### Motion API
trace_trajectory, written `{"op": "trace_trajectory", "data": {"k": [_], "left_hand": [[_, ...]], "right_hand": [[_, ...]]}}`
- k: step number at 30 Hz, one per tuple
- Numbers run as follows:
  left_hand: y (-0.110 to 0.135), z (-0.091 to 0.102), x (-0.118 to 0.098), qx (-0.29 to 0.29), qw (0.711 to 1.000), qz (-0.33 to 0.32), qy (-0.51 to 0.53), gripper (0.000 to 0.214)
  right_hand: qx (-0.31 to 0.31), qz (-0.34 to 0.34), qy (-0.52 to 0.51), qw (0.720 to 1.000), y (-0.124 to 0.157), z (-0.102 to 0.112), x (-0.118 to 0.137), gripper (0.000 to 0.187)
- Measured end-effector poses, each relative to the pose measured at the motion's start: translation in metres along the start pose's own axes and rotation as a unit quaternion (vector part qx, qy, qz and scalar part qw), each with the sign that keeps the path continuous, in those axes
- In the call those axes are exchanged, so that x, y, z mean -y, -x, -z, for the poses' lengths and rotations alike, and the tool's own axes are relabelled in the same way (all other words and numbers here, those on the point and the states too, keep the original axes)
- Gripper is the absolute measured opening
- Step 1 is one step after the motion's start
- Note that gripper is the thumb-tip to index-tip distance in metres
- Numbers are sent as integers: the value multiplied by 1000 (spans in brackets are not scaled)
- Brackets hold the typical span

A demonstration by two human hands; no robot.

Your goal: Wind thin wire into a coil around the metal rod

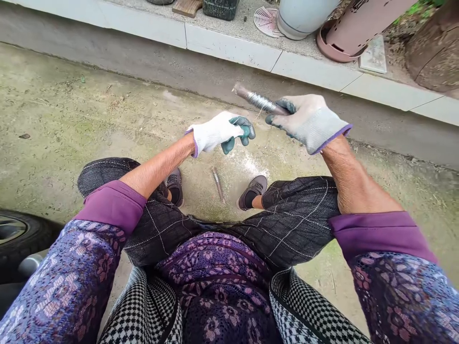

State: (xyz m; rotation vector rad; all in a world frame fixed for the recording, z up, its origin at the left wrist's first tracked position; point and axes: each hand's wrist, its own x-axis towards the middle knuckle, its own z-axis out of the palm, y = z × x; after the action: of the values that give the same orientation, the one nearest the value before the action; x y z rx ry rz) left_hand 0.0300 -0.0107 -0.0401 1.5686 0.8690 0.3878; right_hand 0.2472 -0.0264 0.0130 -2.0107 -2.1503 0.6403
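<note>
My right hand (311,117), in a white glove with grey-green coated fingers, grips one end of a short wooden stick wound with wire (263,101). The stick points up and to the left, with silvery wire coiled round its middle. A thin loose strand (259,112) hangs below the coil. Just left of it, my left hand (225,131), gloved alike, has its fingers curled in; whatever they may hold is hidden. A second stick wound with wire (217,184) lies on the ground between my shoes.
White powder (251,165) is scattered on the concrete ground. Ahead runs a low tiled ledge (229,45) bearing a grey pot (304,16), a pink cylinder (362,31) in a saucer and a log (435,48). A tyre (39,239) stands at the left.
</note>
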Motion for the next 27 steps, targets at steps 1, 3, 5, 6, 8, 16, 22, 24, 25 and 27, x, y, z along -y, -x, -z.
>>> {"op": "trace_trajectory", "data": {"k": [1, 3, 5, 6, 8, 16, 22, 24, 25, 27], "left_hand": [[0, 0, 1, 6, 1000, 3, 2, 22], [1, -1, 3, 17, 1000, 15, -5, 22], [0, 1, 5, 13, 999, 28, -23, 22], [0, 3, 5, -2, 999, 33, -38, 21], [-1, 8, 3, -36, 997, 34, -67, 19], [5, 5, -5, -7, 990, 64, -123, 24], [7, -4, 1, 38, 996, 42, -63, 31], [5, -3, 3, 41, 996, 42, -65, 27], [4, -2, 4, 36, 996, 44, -71, 25], [0, 3, 4, 10, 994, 48, -94, 21]], "right_hand": [[-5, -2, -78, 997, 4, 2, 1, 15], [5, 1, -226, 974, 11, 8, 3, 18], [69, 26, -300, 951, 18, 11, 3, 26], [124, 40, -299, 945, 20, 11, 2, 30], [247, 70, -225, 940, 21, 5, 1, 31], [180, 48, 216, 958, -10, -29, -4, 15], [52, -18, -91, 994, 2, 6, 1, 20], [44, 5, -242, 969, 13, 14, 3, 22], [58, 18, -279, 958, 17, 16, 3, 23], [129, 42, -272, 953, 22, 15, 2, 25]]}}
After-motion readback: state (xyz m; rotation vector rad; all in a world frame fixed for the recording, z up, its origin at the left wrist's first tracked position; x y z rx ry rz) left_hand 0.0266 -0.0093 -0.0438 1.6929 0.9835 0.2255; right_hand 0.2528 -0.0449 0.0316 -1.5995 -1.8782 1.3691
